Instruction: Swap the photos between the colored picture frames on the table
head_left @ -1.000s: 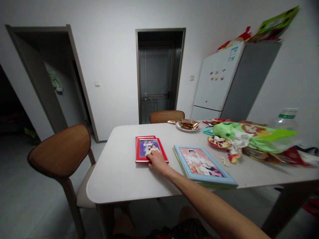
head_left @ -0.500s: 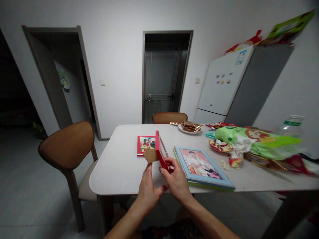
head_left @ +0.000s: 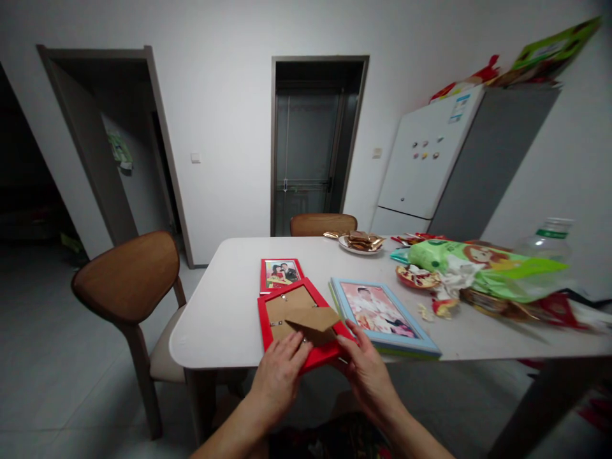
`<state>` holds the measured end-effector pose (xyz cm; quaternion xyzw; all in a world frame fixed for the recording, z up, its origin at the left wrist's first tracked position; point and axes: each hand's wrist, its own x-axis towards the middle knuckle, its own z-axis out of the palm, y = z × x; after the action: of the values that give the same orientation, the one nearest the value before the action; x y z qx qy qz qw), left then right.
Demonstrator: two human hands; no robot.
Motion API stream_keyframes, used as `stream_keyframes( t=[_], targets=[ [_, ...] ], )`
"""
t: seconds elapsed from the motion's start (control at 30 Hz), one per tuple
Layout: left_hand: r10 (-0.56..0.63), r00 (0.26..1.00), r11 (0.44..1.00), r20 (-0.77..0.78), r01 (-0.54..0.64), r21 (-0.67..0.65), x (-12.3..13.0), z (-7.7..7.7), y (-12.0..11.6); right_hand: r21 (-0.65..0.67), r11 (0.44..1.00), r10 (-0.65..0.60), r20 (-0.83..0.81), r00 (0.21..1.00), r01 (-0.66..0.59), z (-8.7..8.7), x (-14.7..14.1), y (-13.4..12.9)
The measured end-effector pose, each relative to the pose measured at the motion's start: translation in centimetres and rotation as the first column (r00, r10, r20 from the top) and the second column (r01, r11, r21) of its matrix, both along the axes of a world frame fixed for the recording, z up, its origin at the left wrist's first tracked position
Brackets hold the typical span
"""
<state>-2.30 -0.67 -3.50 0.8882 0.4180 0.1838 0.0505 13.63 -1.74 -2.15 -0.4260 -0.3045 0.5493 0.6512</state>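
A red photo frame [head_left: 291, 305] lies back side up, its brown backing board and small metal clips showing. Its brown stand flap [head_left: 315, 317] sticks up from the backing. My left hand [head_left: 280, 370] holds the near left edge, fingers resting over the backing beside the flap. At the near right corner, my right hand [head_left: 368, 366] grips the red border with the thumb on top. Just beyond lies another red photo frame [head_left: 264, 280], picture up, partly covered by the held one. To the right, a light-blue photo frame [head_left: 342, 299] rests picture up on a stack with a green edge.
The white table [head_left: 215, 306] carries a plate [head_left: 361, 250] of wrapped snacks at the back. A green package [head_left: 444, 258], a cut pomegranate [head_left: 415, 277], crumpled tissue and a clear bottle [head_left: 547, 242] crowd the right. Wooden chairs stand at the left [head_left: 131, 274] and far side [head_left: 322, 224].
The held red frame has tipped from upright to nearly flat, back side up. My left hand has moved onto its near left edge; my right hand has shifted slightly right.
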Motion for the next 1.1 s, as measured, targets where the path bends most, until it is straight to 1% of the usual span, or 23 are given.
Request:
stream_keyframes(
  t=[0.07,0.13,0.2,0.27,0.33,0.4,0.47,0.53,0.6,0.67,0.73,0.8,0.87,0.93,1.03,1.1],
  targets=[
    [0.002,0.998,1.0,-0.057,-0.002,-0.009,-0.9,-0.6,0.2,-0.068,0.996,0.068,0.099,0.993,-0.061,-1.0,0.6,0.6],
    [-0.009,0.996,1.0,-0.086,0.007,-0.022,-1.5,-1.3,0.5,-0.114,0.987,0.138,0.203,0.969,-0.117,-1.8,1.2,1.0],
    [-0.033,0.995,0.999,-0.09,0.03,-0.038,-1.8,-1.8,0.8,-0.152,0.977,0.184,0.234,0.955,-0.151,-2.2,1.7,1.2],
    [-0.06,0.995,0.997,-0.081,0.055,-0.056,-2.1,-2.2,1.0,-0.195,0.964,0.223,0.221,0.949,-0.181,-2.3,2.1,1.5],
    [-0.074,0.995,0.995,-0.069,0.068,-0.075,-2.2,-2.3,1.1,-0.23,0.959,0.228,0.282,0.932,-0.165,-2.5,2.3,1.9],
    [-0.067,0.997,0.994,-0.046,0.063,-0.087,-2.4,-2.2,1.1,-0.224,0.969,0.197,0.439,0.876,-0.106,-2.9,2.5,2.3],
    [-0.036,0.999,0.996,-0.01,0.035,-0.084,-2.6,-2.1,1.0,-0.189,0.98,0.171,0.6,0.782,-0.069,-3.3,2.6,2.7],
    [0.024,0.999,0.997,0.031,-0.022,-0.071,-2.8,-2.1,1.0,-0.158,0.984,0.17,0.708,0.685,-0.08,-3.5,2.7,2.9],
    [0.088,0.994,0.995,0.067,-0.084,-0.058,-3.0,-2.3,1.0,-0.128,0.987,0.163,0.805,0.571,-0.1,-3.3,2.8,2.9],
    [0.126,0.988,0.991,0.094,-0.121,-0.054,-3.2,-2.5,1.0,-0.078,0.992,0.112,0.902,0.417,-0.096,-2.7,2.8,3.1],
    [0.138,0.985,0.989,0.105,-0.131,-0.069,-3.4,-2.7,1.2,-0.002,0.994,0.03,0.967,0.252,-0.111,-2.1,2.7,3.7],
    [0.141,0.984,0.987,0.107,-0.132,-0.089,-3.4,-2.7,1.3,0.074,0.985,-0.054,0.99,0.128,-0.156,-1.8,2.4,4.6],
    [0.143,0.985,0.986,0.102,-0.133,-0.099,-3.3,-2.6,1.3,0.111,0.973,-0.105,0.994,0.04,-0.204,-1.8,1.9,5.7],
    [0.147,0.985,0.985,0.091,-0.137,-0.105,-3.2,-2.3,1.2,0.096,0.97,-0.106,0.994,-0.032,-0.222,-2.0,1.4,6.8],
    [0.153,0.986,0.982,0.072,-0.144,-0.12,-3.1,-1.9,1.0,0.042,0.975,-0.066,0.992,-0.105,-0.216,-2.2,0.7,8.0],
    [0.158,0.985,0.98,0.071,-0.148,-0.13,-3.1,-1.7,0.8,0.024,0.981,-0.051,0.99,-0.132,-0.194,-2.3,0.4,8.6]
  ],
)
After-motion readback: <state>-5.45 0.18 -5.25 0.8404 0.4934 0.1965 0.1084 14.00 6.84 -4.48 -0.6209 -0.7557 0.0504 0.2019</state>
